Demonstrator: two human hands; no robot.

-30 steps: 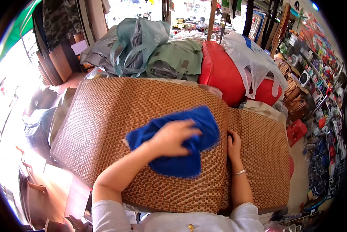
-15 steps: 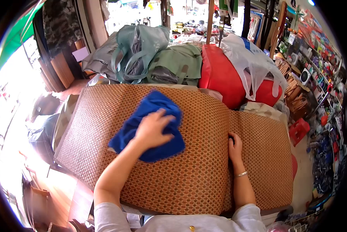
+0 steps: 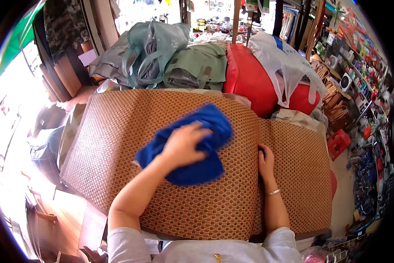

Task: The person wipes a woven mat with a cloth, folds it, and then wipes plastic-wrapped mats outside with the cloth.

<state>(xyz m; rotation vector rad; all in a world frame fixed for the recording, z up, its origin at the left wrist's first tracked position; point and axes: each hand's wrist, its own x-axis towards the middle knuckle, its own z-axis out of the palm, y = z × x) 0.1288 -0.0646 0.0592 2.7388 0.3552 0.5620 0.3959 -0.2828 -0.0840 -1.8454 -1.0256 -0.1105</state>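
A blue cloth (image 3: 212, 125) lies bunched on the brown woven mat (image 3: 197, 210), near its middle. My left hand (image 3: 186, 144) presses on the cloth from above, fingers spread over it and slightly blurred. At the raised right edge of this mat is my right hand (image 3: 265, 161), with a silver bangle on the wrist. Its fingers curl around that edge and their tips are partly hidden. A second woven section (image 3: 297, 175) extends to the right of my right hand.
Behind the mat sit a teal bag (image 3: 155, 48), a green bag (image 3: 197, 65), a red bag (image 3: 249, 79) and a white plastic bag (image 3: 284, 57). A red stool (image 3: 338, 143) stands at right, before crowded shelves (image 3: 359, 83). Wooden boards (image 3: 67, 74) lean at back left.
My left hand and the blue cloth swept left across the mat, then came partway back to the right. My right hand has stayed at the mat's edge.
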